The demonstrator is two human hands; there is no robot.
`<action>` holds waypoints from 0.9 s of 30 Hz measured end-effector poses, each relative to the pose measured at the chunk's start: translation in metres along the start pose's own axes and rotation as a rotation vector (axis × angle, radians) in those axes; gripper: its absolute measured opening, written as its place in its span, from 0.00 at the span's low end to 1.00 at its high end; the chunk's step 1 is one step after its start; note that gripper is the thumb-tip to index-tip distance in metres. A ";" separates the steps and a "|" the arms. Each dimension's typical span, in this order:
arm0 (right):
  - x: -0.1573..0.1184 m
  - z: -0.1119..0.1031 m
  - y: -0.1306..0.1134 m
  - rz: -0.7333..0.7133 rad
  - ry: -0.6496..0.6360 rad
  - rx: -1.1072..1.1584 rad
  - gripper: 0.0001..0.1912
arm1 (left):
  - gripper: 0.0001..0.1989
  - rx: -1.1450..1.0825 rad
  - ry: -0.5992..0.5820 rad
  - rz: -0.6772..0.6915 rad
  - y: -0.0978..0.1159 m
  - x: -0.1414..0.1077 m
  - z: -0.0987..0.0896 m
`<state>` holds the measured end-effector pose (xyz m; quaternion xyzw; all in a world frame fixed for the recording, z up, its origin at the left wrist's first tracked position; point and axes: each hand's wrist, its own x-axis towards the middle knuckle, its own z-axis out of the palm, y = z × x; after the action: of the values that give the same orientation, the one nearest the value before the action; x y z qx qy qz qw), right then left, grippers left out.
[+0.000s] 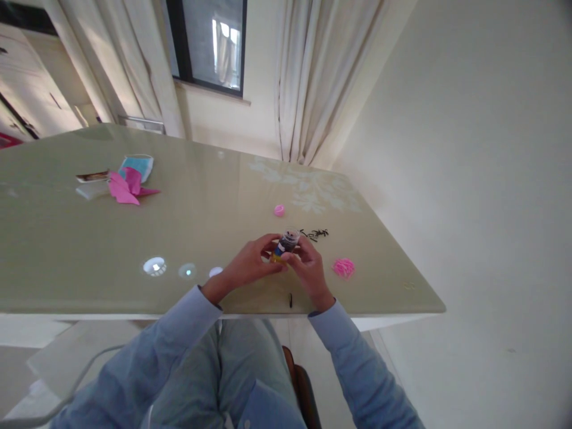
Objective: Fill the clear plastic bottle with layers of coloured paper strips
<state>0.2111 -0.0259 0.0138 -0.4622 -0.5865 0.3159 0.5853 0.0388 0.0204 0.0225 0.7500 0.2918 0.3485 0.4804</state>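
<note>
Between my two hands is a small clear jar (287,241), tilted, with dark contents and a blue and yellow label. Its mouth faces up and away from me, with no lid on it. My left hand (252,260) grips the jar from the left, and my right hand (308,266) has its fingers and thumb on the right side. Just beyond my right hand lies a loose cluster of small black pieces (319,233). A pink round lid-like thing (279,210) rests farther back. To the right sits a pile of thin pink pieces (344,267).
A single black piece (290,300) lies near the front edge of the glossy table (214,214). At the back left are a blue face mask (142,164), a folded pink sheet (128,186) and a flat brown-and-white packet (93,177). A wall (469,179) stands beyond the table's right side.
</note>
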 end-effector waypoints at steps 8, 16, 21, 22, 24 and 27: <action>-0.027 -0.052 -0.030 -0.025 -0.486 -0.441 0.26 | 0.27 0.076 0.237 -0.065 -0.016 -0.009 -0.030; -0.037 -0.066 -0.007 -0.063 -0.716 -0.490 0.20 | 0.28 0.204 0.207 -0.032 -0.024 -0.013 -0.028; -0.034 -0.056 -0.007 -0.137 -0.735 -0.577 0.16 | 0.27 0.294 0.187 -0.039 -0.027 -0.016 -0.026; -0.033 -0.055 -0.009 -0.141 -0.741 -0.604 0.15 | 0.27 0.307 0.183 -0.041 -0.027 -0.017 -0.026; -0.031 -0.054 -0.012 -0.139 -0.743 -0.650 0.13 | 0.27 0.314 0.180 -0.041 -0.028 -0.017 -0.027; -0.018 -0.061 -0.010 -0.117 -0.643 -0.709 0.11 | 0.27 0.300 0.176 -0.039 -0.028 -0.017 -0.027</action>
<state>0.2669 -0.0561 0.0234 -0.4782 -0.8344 0.1901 0.1974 0.0041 0.0313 0.0006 0.7741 0.3959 0.3560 0.3424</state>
